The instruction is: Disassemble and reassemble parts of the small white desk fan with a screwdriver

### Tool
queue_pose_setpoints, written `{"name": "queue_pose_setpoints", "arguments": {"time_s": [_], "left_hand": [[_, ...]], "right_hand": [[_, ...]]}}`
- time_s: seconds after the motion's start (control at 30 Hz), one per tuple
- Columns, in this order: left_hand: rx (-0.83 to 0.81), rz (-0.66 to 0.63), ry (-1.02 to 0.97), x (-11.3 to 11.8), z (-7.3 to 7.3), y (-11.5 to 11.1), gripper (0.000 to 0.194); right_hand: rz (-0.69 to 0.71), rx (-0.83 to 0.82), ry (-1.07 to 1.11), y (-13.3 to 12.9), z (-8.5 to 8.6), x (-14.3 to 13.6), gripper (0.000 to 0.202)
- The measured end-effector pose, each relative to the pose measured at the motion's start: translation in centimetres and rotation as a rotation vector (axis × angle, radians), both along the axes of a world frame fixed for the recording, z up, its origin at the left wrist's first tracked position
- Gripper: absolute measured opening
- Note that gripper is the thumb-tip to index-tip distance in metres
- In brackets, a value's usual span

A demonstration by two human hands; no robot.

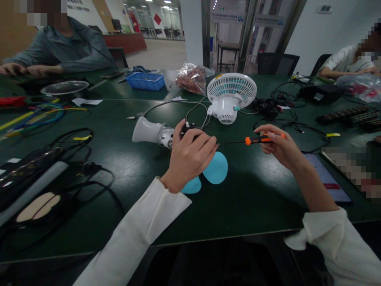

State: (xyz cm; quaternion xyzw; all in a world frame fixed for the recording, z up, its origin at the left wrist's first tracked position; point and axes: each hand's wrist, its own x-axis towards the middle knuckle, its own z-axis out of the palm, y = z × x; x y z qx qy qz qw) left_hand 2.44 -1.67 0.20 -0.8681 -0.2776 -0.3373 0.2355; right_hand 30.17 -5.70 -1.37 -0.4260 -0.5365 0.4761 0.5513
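Note:
My left hand (192,153) is closed around the dark motor end of a fan without a cage, lying on its side. The fan's white flared base (147,131) points left. Rounded blue fan blades (216,168) show below my hand, though their joint with the motor is hidden. In my right hand (278,145) is a screwdriver (258,139) with an orange and black handle. Its thin shaft points left, and the tip ends by my left fingers; what it touches is hidden. Just behind stands a white caged fan (230,95), with grey cable around it.
A blue basket (145,81) and a plastic bag of reddish-brown pieces (192,78) stand at the back. Cables and a power strip (29,171) lie left. Black cables, a black box (321,93) and a tablet (327,178) are on the right. Two people sit across the table.

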Motion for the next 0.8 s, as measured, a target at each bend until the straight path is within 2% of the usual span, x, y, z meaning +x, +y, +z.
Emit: {"name": "queue_pose_setpoints", "arguments": {"time_s": [0.13, 0.3, 0.47, 0.6, 0.73, 0.8], "left_hand": [[0.021, 0.01, 0.022, -0.1, -0.17, 0.2, 0.017], [0.046, 0.013, 0.03, -0.05, -0.11, 0.2, 0.015], [0.055, 0.019, 0.023, -0.01, -0.09, 0.23, 0.014], [0.061, 0.016, 0.028, -0.14, -0.27, 0.45, 0.016], [0.073, -0.003, 0.018, -0.13, -0.25, 0.51, 0.017], [0.069, -0.014, 0.002, -0.08, -0.17, 0.47, 0.017]], "right_hand": [[0.004, -0.051, -0.033, 0.05, -0.16, 0.07, 0.041], [-0.067, -0.007, -0.053, 0.15, -0.11, 0.03, 0.026], [-0.013, 0.018, 0.012, 0.02, 0.1, 0.11, 0.027], [0.027, -0.028, -0.004, 0.0, -0.05, 0.19, 0.028], [0.04, -0.073, -0.037, -0.01, -0.18, 0.16, 0.039], [0.037, -0.072, -0.047, -0.04, -0.17, 0.2, 0.035]]}}
